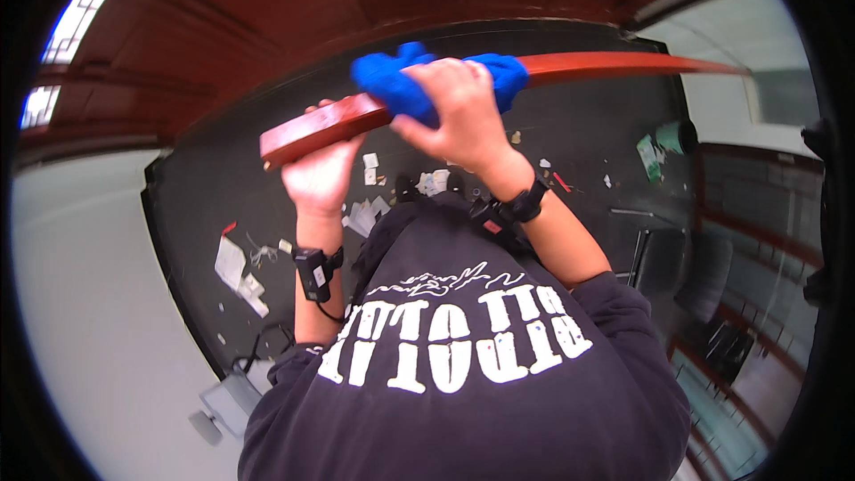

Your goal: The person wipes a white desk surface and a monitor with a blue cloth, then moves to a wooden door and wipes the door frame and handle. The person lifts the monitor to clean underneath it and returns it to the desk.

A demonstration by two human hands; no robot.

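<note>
A long reddish-brown bar, seemingly varnished wood (320, 125), runs from left of the middle to the far right and looks bent by the lens. Its squared near end rests on the palm of my left hand (324, 170), whose fingertips curl up behind it. On top, my right hand (457, 110) presses a bunched blue cloth (504, 77) around the bar, with the thumb pointing left along its lower edge. The cloth bulges out on both sides of my right hand and hides part of the bar.
Paper sheets (232, 264) and scraps lie scattered on the dark floor (568, 127). A green bin (676, 137) lies at the right, with black chairs (661, 260) below it. Reddish-brown panelling (300, 0) spans the top. A grey chair (230, 401) stands at lower left.
</note>
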